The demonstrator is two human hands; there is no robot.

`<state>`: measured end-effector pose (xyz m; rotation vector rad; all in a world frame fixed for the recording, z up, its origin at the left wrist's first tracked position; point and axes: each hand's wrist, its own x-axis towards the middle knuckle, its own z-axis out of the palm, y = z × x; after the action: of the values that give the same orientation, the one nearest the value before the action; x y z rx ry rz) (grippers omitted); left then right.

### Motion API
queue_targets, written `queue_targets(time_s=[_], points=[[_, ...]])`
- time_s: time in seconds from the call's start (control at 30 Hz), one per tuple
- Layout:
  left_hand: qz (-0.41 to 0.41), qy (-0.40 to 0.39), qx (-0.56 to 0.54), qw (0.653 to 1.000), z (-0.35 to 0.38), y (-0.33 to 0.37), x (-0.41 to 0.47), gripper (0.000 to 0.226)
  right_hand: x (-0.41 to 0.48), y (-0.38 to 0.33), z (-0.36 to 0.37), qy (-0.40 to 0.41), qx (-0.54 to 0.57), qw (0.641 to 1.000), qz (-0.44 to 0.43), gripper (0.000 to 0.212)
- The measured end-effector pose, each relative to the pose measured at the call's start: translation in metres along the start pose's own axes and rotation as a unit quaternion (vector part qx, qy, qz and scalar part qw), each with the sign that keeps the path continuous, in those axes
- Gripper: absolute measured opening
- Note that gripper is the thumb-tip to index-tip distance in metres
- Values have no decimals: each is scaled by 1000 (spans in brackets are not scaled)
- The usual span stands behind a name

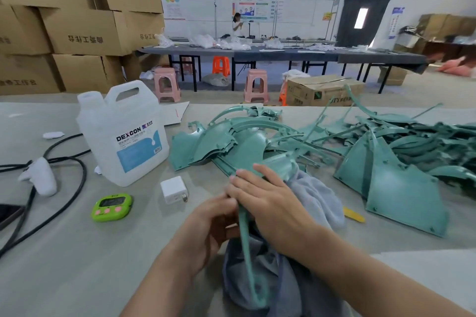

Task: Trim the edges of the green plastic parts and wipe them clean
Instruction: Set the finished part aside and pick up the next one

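Wiping a curved green plastic strip (244,247) over a grey cloth (316,198).
Left hand (208,226) pinches strip; right hand (268,201) lies flat, fingers extended, above. Risk: thin strip flexes, could slip or snap under pressure.

A factory workshop: stacked cardboard boxes (77,31) line the wall, long benches (283,55) with plastic stools (167,83) fill the floor, notice boards (257,2) hang behind, and green plastic parts (386,152) heap on the near bench (77,252).
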<state>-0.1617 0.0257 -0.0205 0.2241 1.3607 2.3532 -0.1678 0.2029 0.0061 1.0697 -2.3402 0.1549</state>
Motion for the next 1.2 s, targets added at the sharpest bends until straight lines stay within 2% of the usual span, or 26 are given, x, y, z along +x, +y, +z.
queue_targets(time_s=[0.13, 0.2, 0.23, 0.3, 0.33, 0.37, 0.4, 0.43, 0.53, 0.6, 0.67, 0.77, 0.87, 0.9, 0.97, 1.03, 1.1, 1.2], points=[[-13, -35, 46, 998, 0, 1, -7, 45, -13, -6, -4, -6, 40, 998, 50, 86], [-17, -16, 42, 999, 3, 3, -6, 46, -21, -6, -12, 43, 56, 986, 149, 100], [-17, 0, 33, 999, 5, 3, -5, 45, -28, -4, -16, 86, 57, 969, 225, 99], [-8, 45, 2, 999, 3, 5, -2, 40, -44, 4, -26, 134, 56, 896, 420, 80], [-2, 68, -18, 998, 1, 6, -1, 35, -52, 7, -30, 102, 33, 860, 500, 65], [2, 86, -37, 996, -2, 7, 0, 33, -57, 7, -31, 28, -7, 839, 543, 55], [4, 93, -50, 994, -5, 9, 1, 33, -60, 5, -28, -48, -34, 838, 542, 57], [9, 91, -56, 994, -7, 11, 1, 36, -62, 0, -23, -91, -21, 851, 517, 61], [40, 73, -62, 995, -12, 16, 2, 46, -54, -15, -11, -91, 134, 891, 425, 76], [61, 58, -38, 996, -11, 16, 2, 45, -40, -18, 2, -116, 256, 879, 385, 82], [73, 47, 19, 996, -5, 12, 2, 36, -28, -21, 14, -146, 267, 892, 335, 84], [72, 77, 115, 988, 8, 2, 2, 21, -25, -15, 14, -101, 252, 913, 304, 71], [77, 158, 177, 968, 13, -5, 6, 22, -58, 11, 1, -55, 176, 917, 355, 47], [82, 187, 201, 958, 12, -7, 8, 24, -74, 21, -4, -37, 148, 907, 393, 37], [86, 229, 235, 941, 9, -10, 13, 25, -103, 42, -16, 28, 115, 868, 482, 10], [84, 251, 240, 934, 7, -13, 17, 26, -121, 62, -26, 69, 83, 822, 559, 19], [84, 253, 232, 936, 6, -15, 18, 27, -128, 78, -29, 24, 42, 807, 589, 12], [84, 230, 228, 942, 7, -15, 17, 42, -127, 79, -21, -107, -19, 808, 579, 15]])
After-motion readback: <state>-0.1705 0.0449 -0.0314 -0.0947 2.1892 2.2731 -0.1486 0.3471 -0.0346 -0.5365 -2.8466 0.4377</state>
